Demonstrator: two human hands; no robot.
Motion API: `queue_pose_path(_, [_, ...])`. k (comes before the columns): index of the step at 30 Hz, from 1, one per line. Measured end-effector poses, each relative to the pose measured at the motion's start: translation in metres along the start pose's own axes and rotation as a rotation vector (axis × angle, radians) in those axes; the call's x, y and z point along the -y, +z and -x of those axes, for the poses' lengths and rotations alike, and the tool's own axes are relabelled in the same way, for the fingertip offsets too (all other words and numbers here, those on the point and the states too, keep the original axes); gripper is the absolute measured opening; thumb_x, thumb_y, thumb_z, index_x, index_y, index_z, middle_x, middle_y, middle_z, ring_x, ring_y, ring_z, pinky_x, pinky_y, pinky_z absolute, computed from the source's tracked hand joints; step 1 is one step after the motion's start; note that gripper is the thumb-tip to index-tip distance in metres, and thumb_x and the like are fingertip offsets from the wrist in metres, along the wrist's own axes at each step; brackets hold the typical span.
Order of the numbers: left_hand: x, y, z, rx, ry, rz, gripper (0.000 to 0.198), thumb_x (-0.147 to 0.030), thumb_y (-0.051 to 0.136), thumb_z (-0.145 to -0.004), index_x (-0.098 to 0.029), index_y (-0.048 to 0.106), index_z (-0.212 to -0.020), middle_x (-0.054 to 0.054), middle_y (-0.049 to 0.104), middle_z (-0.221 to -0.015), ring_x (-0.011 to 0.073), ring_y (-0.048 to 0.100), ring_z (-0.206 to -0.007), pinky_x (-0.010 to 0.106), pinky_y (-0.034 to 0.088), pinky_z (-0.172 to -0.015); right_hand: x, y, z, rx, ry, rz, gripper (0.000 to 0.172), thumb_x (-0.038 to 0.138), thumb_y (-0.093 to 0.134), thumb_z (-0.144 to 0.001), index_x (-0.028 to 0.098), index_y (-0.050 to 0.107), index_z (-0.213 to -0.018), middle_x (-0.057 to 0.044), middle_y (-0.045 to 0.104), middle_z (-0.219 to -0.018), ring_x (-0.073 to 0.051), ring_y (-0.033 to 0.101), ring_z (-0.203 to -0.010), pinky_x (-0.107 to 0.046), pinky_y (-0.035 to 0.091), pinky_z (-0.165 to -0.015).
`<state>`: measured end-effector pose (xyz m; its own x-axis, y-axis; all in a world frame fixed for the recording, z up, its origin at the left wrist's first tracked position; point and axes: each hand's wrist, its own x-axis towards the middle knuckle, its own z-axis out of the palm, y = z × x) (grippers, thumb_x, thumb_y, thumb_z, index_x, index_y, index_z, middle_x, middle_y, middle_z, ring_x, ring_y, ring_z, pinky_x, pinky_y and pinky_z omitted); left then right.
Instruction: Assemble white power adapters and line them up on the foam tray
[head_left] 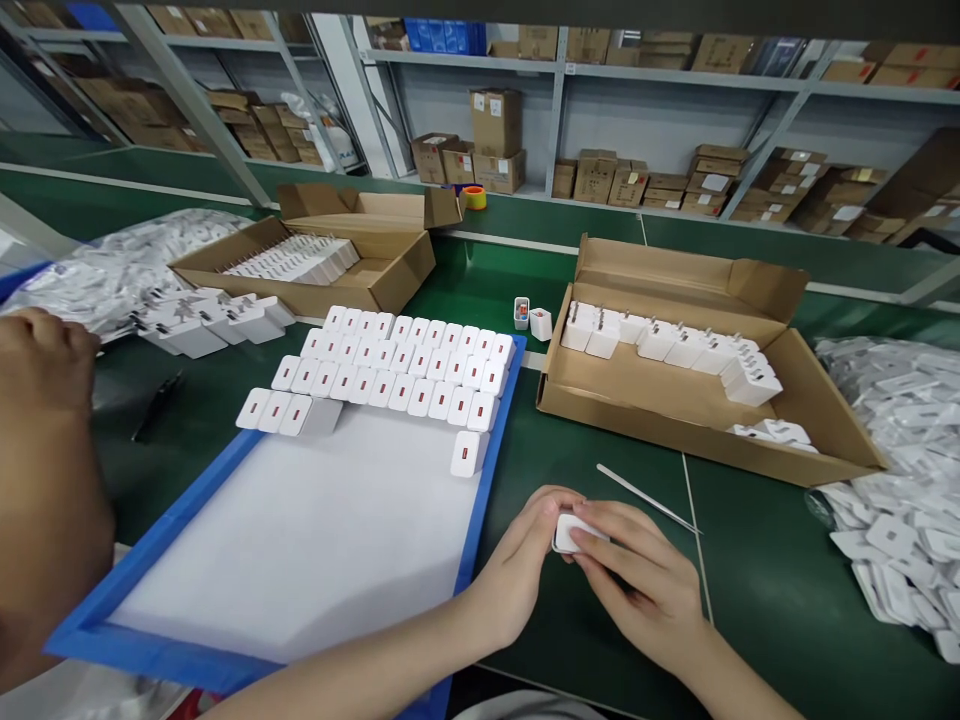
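We pinch a charger housing (568, 532) in curled left hand (517, 580) and right hand (651, 575), the tray (165, 650) half filled, far side only.

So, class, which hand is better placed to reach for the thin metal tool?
Probably the right hand: the thin metal tool lies just beyond it, while the left hand is farther off. Both hold a white piece.

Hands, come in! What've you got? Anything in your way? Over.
Left hand, right hand: both holding one white block. Block: right of the tray. Metal tool beyond, seemingly not blocking.
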<state>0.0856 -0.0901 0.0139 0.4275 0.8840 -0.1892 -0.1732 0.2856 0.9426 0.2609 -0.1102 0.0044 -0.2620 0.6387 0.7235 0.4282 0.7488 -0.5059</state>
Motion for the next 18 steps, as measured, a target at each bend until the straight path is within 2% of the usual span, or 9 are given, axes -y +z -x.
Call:
queue_pose_path(3, [-0.004,0.000,0.001,-0.012,0.018,-0.018,0.052,-0.060,0.034,-0.103,-0.018,0.064,-0.113,0.011,0.059,-0.121,0.0272,0.056,-0.116,0.039,0.048,-0.098,-0.001,-0.002,0.002,0.051,-0.040,0.023,0.053,-0.008,0.064,-0.084,0.015,0.066,-0.132,-0.015,0.071,-0.122,-0.026,0.063,-0.121,-0.042,0.061,-0.097])
queue_pose_path(6, [-0.011,0.000,0.003,0.044,0.053,-0.062,0.049,-0.056,0.031,-0.105,-0.020,0.061,-0.116,0.010,0.059,-0.120,0.0243,0.057,-0.111,0.036,0.049,-0.093,0.000,-0.003,0.002,0.081,-0.059,0.047,0.059,-0.009,0.058,-0.085,0.015,0.060,-0.140,-0.017,0.066,-0.131,-0.028,0.060,-0.127,-0.043,0.059,-0.099])
queue_pose_path(10, [-0.016,-0.002,0.004,0.103,0.134,-0.184,0.045,-0.051,0.030,-0.107,-0.020,0.060,-0.119,0.009,0.058,-0.122,0.0209,0.057,-0.107,0.032,0.050,-0.089,0.002,-0.007,0.003,0.151,-0.003,0.012,0.064,-0.007,0.053,-0.088,0.021,0.056,-0.146,-0.015,0.058,-0.143,-0.027,0.055,-0.134,-0.043,0.054,-0.106])
queue_pose_path(12, [-0.014,-0.003,0.004,0.094,0.145,-0.217,0.044,-0.050,0.031,-0.107,-0.020,0.059,-0.122,0.009,0.058,-0.121,0.0179,0.057,-0.096,0.032,0.050,-0.085,0.001,-0.008,0.006,0.154,0.165,-0.101,0.062,0.001,0.052,-0.093,0.026,0.050,-0.150,-0.013,0.057,-0.146,-0.025,0.055,-0.135,-0.040,0.052,-0.109])
queue_pose_path(14, [-0.010,-0.004,0.003,0.066,0.141,-0.234,0.043,-0.050,0.032,-0.107,-0.020,0.059,-0.122,0.008,0.059,-0.117,0.0143,0.056,-0.082,0.031,0.050,-0.080,-0.001,-0.009,0.008,0.042,0.425,-0.238,0.054,0.013,0.053,-0.099,0.031,0.048,-0.149,-0.010,0.058,-0.145,-0.022,0.059,-0.131,-0.034,0.054,-0.106])
queue_pose_path(16, [-0.006,-0.004,0.002,0.038,0.143,-0.238,0.043,-0.050,0.032,-0.107,-0.020,0.059,-0.121,0.008,0.059,-0.116,0.0119,0.054,-0.073,0.031,0.049,-0.075,-0.003,-0.008,0.009,-0.052,0.681,-0.369,0.042,0.026,0.059,-0.099,0.032,0.054,-0.141,-0.008,0.064,-0.133,-0.019,0.065,-0.118,-0.027,0.057,-0.096])
queue_pose_path(18, [-0.003,-0.004,0.001,0.025,0.151,-0.235,0.042,-0.049,0.032,-0.107,-0.020,0.060,-0.119,0.008,0.060,-0.117,0.0113,0.053,-0.071,0.030,0.048,-0.071,-0.004,-0.006,0.006,-0.014,0.869,-0.530,0.032,0.036,0.064,-0.097,0.030,0.061,-0.128,-0.007,0.068,-0.113,-0.017,0.069,-0.101,-0.025,0.059,-0.086])
